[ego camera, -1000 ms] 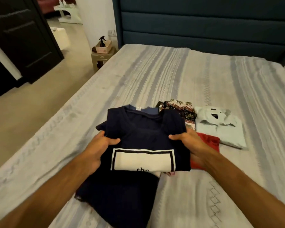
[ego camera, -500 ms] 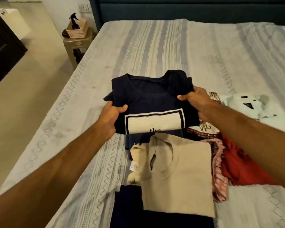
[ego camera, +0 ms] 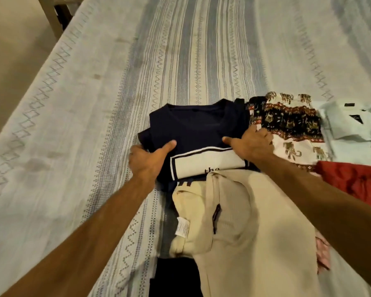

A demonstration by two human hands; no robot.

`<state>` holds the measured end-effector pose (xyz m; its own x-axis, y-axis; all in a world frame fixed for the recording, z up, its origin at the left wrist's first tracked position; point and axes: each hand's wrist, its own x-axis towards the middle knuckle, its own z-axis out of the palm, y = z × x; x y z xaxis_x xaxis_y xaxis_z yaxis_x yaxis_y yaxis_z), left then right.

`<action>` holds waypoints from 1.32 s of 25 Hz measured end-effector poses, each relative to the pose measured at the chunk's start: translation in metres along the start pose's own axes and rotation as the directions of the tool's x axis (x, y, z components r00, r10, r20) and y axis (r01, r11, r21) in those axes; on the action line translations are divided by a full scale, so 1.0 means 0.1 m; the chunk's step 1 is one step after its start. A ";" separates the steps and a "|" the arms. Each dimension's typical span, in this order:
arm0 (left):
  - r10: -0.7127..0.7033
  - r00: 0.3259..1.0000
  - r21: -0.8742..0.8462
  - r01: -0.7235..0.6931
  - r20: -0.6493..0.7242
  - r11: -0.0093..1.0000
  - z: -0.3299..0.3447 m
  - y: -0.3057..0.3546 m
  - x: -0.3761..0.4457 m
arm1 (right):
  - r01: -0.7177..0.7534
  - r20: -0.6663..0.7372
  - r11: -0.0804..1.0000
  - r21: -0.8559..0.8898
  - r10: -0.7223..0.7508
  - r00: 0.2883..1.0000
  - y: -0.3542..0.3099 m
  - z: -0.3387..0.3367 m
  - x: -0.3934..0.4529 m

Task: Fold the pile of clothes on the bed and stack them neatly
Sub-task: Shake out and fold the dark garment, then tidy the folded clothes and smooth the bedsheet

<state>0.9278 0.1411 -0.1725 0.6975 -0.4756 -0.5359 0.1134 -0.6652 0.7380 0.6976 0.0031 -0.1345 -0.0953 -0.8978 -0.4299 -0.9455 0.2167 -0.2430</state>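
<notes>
Folded navy t-shirt [ego camera: 197,133], carried in the air a moment ago, is now down on the bed [ego camera: 94,103] just beside the elephant-print garment [ego camera: 287,123]. Left hand [ego camera: 147,161] and right hand [ego camera: 252,144] still pinch its side edges, thumbs on top. So this piece looks placed; beige garment [ego camera: 244,221] nearer the person seems unfolded, likely next.

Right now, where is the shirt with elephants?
The elephant-print shirt lies folded on the bed, right of the navy T-shirt, beside the white shirt.
</notes>
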 end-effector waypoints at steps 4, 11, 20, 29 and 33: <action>-0.160 0.826 -0.017 0.200 0.540 0.980 -0.05 0.21 -0.02 | -0.062 0.024 0.995 -0.081 0.064 0.998 0.02 0.05 -0.03; -0.122 0.836 -0.150 0.237 0.535 0.960 0.20 0.26 -0.32 | -0.052 0.123 0.970 0.236 0.024 0.992 0.10 -0.03 -0.01; 0.334 0.835 -0.359 -0.178 0.438 0.916 0.03 2.12 -1.63 | -0.176 0.174 -0.001 0.984 0.158 0.972 0.98 -0.69 -1.05; 0.354 0.422 -0.414 0.056 0.835 0.909 0.61 2.34 -4.38 | -0.387 0.284 -0.587 0.711 -0.264 0.922 2.48 -1.41 -2.61; 0.080 0.357 -0.092 0.017 0.931 0.996 1.08 1.33 -4.90 | -0.052 0.157 -0.701 0.711 0.087 0.984 4.01 -2.04 -2.63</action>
<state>0.5245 0.2237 0.1439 -0.4000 -0.7585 -0.5144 0.1900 -0.6177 0.7631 0.2801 0.2481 0.0592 -0.1270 -0.8042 -0.5806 0.8894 0.1668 -0.4256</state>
